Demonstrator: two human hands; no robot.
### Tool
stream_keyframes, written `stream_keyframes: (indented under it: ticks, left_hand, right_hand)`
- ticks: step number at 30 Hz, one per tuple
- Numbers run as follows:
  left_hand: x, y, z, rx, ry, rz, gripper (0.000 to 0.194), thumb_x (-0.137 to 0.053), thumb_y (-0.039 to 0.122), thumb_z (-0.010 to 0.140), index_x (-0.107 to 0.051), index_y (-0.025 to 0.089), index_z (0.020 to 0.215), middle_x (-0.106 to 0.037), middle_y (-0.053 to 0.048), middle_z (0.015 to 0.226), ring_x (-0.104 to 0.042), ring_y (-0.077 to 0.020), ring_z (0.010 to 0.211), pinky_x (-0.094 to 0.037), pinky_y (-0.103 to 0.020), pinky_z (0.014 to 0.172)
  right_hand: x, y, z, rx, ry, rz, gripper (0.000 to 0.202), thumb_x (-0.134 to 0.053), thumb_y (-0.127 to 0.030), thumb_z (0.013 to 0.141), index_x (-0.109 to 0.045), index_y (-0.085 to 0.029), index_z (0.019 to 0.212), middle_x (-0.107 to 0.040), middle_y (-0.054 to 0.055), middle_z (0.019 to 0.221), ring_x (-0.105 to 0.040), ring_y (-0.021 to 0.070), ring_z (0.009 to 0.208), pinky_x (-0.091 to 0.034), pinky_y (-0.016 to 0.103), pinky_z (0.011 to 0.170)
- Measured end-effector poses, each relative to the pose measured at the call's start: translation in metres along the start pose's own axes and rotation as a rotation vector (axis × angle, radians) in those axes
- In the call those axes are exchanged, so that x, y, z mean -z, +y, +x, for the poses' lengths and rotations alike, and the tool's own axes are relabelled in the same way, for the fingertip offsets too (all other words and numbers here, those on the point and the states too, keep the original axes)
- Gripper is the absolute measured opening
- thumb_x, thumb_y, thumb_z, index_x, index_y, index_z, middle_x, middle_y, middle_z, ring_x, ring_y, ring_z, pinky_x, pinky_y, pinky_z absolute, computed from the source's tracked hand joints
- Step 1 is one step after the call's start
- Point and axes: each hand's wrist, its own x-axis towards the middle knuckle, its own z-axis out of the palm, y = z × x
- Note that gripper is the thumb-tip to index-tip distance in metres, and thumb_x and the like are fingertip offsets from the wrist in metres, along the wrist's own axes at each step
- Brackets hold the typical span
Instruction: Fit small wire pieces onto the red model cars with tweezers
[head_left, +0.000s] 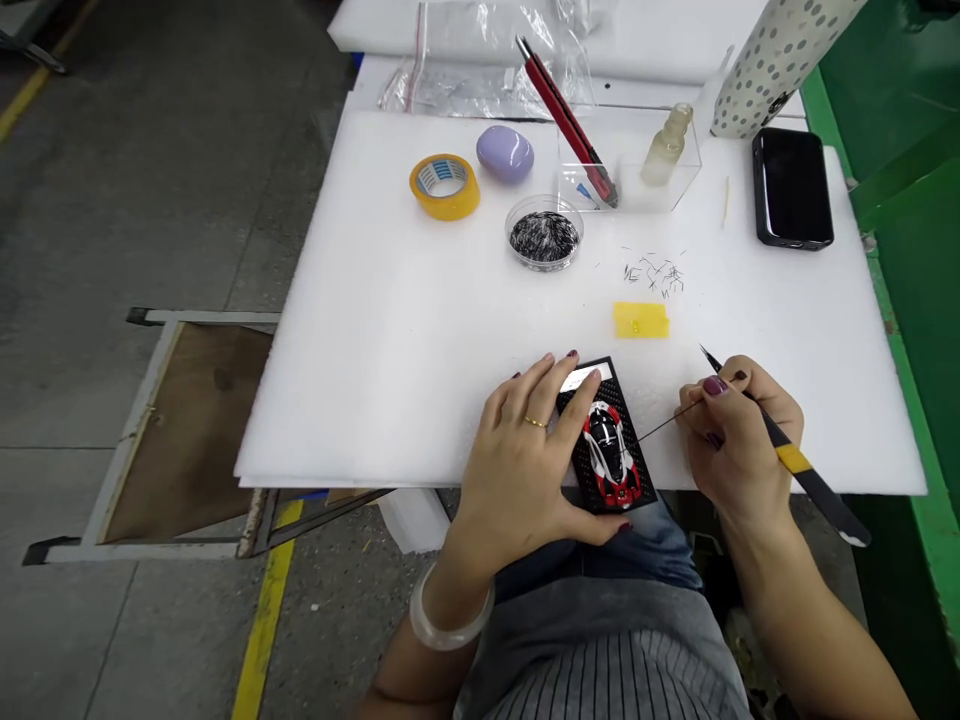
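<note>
A small red, white and black model car [613, 450] sits on a black textured base [627, 412] at the table's front edge. My left hand [521, 455] grips this base, fingers over its far left side and thumb along the near edge. Between the fingertips of my right hand [739, 430] is a thin dark needle-like rod [666, 424]. Its tip reaches the right side of the base; contact with the car cannot be made out. Black and yellow tweezers [814, 485] also lie in my right hand, their points facing away from me.
Beyond my hands lie a yellow sticky piece [641, 320], scattered tiny dark slivers [660, 275] and a round dish [544, 235] of them. Farther back are yellow tape [457, 205], a purple egg-shaped object [505, 153], a red cutter [562, 115], a small bottle [667, 148] and a black device [793, 188].
</note>
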Motion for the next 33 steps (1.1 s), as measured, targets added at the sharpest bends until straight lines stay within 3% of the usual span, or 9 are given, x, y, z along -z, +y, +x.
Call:
stream_keyframes:
  ticks: [10,13,19,26,33]
  left_hand:
    - [0.0,-0.001,-0.001,-0.004,0.001,-0.002,0.126,-0.07,0.089,0.059,-0.042,0.01,0.153,-0.047,-0.022,0.157,-0.041,-0.0412,0.145,-0.03,-0.047,0.116]
    - [0.0,-0.001,-0.001,0.003,-0.002,0.003,0.124,-0.072,0.087,0.059,-0.042,0.01,0.152,-0.047,-0.022,0.157,-0.041,-0.0411,0.145,-0.029,-0.047,0.117]
    - [0.0,-0.001,-0.001,0.002,-0.002,-0.011,0.126,-0.071,0.089,0.058,-0.041,0.011,0.153,-0.047,-0.021,0.157,-0.041,-0.0419,0.144,-0.028,-0.047,0.116]
    - [-0.002,0.0,-0.002,-0.018,0.049,-0.005,0.124,-0.073,0.087,0.06,-0.042,0.009,0.151,-0.049,-0.024,0.153,-0.043,-0.0395,0.142,-0.024,-0.046,0.118]
    - [-0.003,0.002,-0.007,-0.05,0.146,-0.009,0.117,-0.078,0.08,0.065,-0.042,0.008,0.15,-0.049,-0.024,0.149,-0.04,-0.0363,0.141,-0.029,-0.044,0.118]
  right_hand:
    - [0.002,0.005,0.0,0.04,-0.008,-0.059,0.035,-0.073,-0.028,0.086,-0.047,-0.022,0.064,-0.038,-0.008,0.05,-0.033,0.0077,0.046,-0.029,0.024,0.049]
    - [-0.002,0.002,0.001,0.03,0.023,-0.027,0.035,-0.074,-0.026,0.082,-0.046,-0.022,0.063,-0.039,-0.007,0.05,-0.03,0.0072,0.044,-0.025,0.023,0.045]
    - [-0.005,-0.005,0.004,-0.012,0.08,0.198,0.038,-0.071,-0.02,0.076,-0.036,-0.021,0.06,-0.024,-0.01,0.042,-0.013,0.0064,0.041,-0.014,0.02,0.038]
    - [-0.001,-0.005,0.004,0.025,0.047,0.242,0.036,-0.066,-0.02,0.081,-0.036,-0.021,0.061,-0.023,-0.009,0.041,-0.012,0.0078,0.041,-0.015,0.02,0.039]
    - [-0.003,-0.005,0.005,0.062,0.035,0.185,0.038,-0.067,-0.026,0.082,-0.036,-0.021,0.06,-0.023,-0.008,0.041,-0.01,0.0081,0.041,-0.015,0.022,0.038]
